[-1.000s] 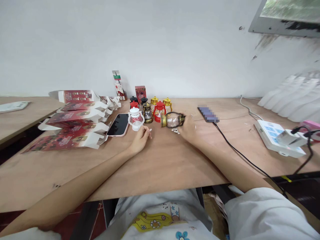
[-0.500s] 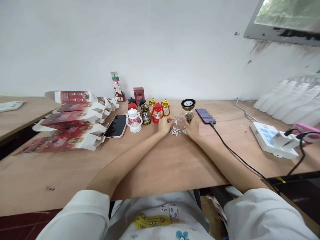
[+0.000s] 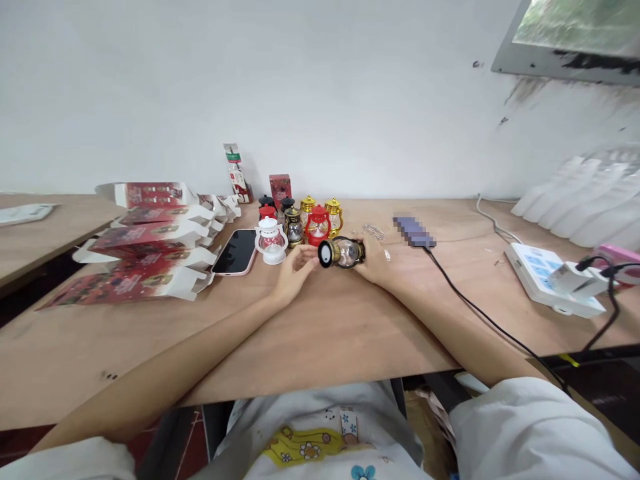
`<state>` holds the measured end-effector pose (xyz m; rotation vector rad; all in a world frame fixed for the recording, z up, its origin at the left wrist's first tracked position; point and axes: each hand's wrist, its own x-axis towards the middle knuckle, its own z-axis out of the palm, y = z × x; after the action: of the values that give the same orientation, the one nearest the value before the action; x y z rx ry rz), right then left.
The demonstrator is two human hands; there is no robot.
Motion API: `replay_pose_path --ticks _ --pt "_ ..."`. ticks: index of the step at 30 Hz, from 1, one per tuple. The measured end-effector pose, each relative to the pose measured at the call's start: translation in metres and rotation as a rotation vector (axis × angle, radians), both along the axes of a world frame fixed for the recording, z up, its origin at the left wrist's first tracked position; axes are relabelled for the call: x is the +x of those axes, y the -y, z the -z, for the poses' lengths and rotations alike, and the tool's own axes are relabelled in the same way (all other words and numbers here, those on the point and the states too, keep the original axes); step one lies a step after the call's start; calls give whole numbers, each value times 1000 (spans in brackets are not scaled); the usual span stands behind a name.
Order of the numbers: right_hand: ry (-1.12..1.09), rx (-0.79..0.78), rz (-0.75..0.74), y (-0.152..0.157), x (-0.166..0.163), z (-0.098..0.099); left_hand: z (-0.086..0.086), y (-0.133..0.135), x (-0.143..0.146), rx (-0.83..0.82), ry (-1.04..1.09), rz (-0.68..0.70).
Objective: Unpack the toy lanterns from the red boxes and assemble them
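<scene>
My right hand [image 3: 374, 261] is closed around a small bronze-and-black lantern [image 3: 345, 253], tipped on its side with its round base facing left. A pale disc shows in that base. My left hand [image 3: 296, 270] has its fingers stretched out close to the base; whether they touch it I cannot tell. Beyond the hands stand several small lanterns, among them a white lantern [image 3: 271, 248], a red lantern [image 3: 318, 225], a bronze lantern [image 3: 294, 227] and a gold lantern [image 3: 335, 215]. Thin silvery pieces [image 3: 374, 231] lie behind my right hand, with small white bits [image 3: 387, 255] beside it.
Several red-and-white cartons [image 3: 135, 247] lie at the left beside a pink-edged phone [image 3: 235, 252]. Behind are a small red box [image 3: 280, 189] and a bottle [image 3: 239, 180]. At right lie a cabled phone [image 3: 414, 231], a power strip [image 3: 547, 277] and stacked white forms [image 3: 575, 200].
The lantern in my right hand has come down leftward, from base-up to lying sideways. My left hand has moved left and opened. The small white pieces between the hands are now mostly out of sight.
</scene>
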<state>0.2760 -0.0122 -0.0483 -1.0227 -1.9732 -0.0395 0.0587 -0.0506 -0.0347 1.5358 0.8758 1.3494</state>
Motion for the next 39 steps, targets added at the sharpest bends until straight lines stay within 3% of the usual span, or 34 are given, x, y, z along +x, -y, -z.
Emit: replay_pose_path --ticks 4,15,31,39 --pt "95 9 6 2 -3 0 -3 2 -1 40 -15 -13" --pt "151 32 55 3 -4 1 2 -4 0 -165 55 90" --pt "313 122 129 5 -5 -2 4 -8 1 -216 -59 -73" --pt "308 161 144 8 -6 -3 3 -5 0 -240 -37 -51"
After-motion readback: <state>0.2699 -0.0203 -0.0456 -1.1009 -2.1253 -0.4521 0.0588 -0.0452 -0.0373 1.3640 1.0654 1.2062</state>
